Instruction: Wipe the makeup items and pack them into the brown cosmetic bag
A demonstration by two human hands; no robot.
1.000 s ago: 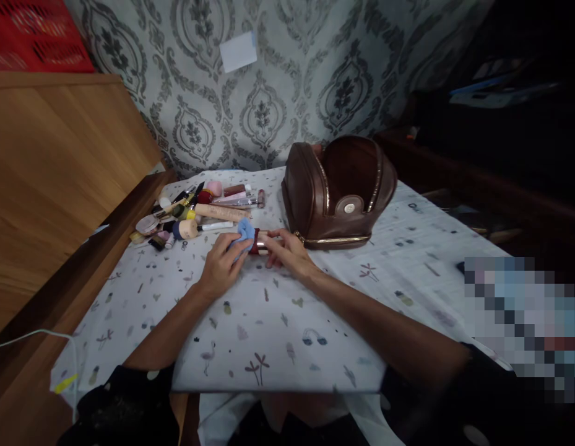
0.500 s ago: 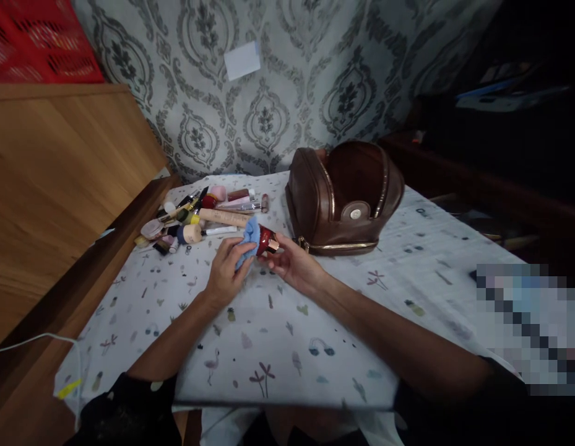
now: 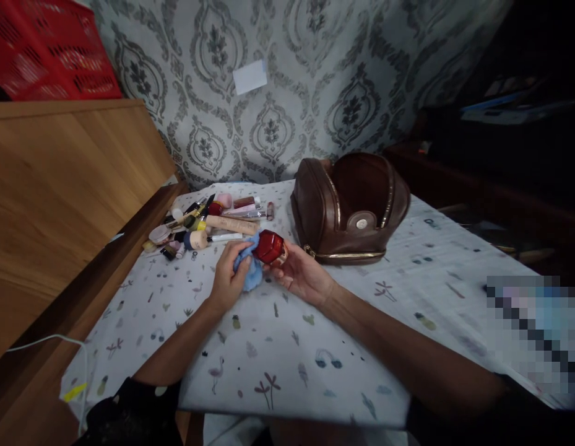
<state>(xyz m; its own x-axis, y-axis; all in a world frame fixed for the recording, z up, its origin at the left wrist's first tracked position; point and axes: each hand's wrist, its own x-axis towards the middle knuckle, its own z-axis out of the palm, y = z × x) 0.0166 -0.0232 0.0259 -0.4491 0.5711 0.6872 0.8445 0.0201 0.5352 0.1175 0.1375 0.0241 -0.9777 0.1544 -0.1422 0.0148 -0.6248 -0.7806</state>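
Note:
Bunched in my left hand (image 3: 229, 277) is a light blue cloth (image 3: 252, 272), its upper edge touching a dark red glass bottle (image 3: 269, 246). The bottle looks like perfume, with flat faceted sides. My right hand (image 3: 306, 272) grips it at the cap end, which my fingers partly cover. Both hands are held above the patterned tablecloth (image 3: 273, 347). Just behind and to the right of them, a brown leather bag (image 3: 315, 217) stands with its zipped top open. Its inside is too dark to make out.
Several cosmetics lie piled at the back left, among them a beige tube (image 3: 231, 224) and a round-capped bottle (image 3: 197, 240). A wooden panel (image 3: 78, 204) with a red basket (image 3: 55, 56) on it borders the left. A white cable (image 3: 85, 365) hangs at the left edge.
The red bottle has been turned so a broad face now shows, and the blue cloth has slid from its side to lower left. The camera view has shifted slightly.

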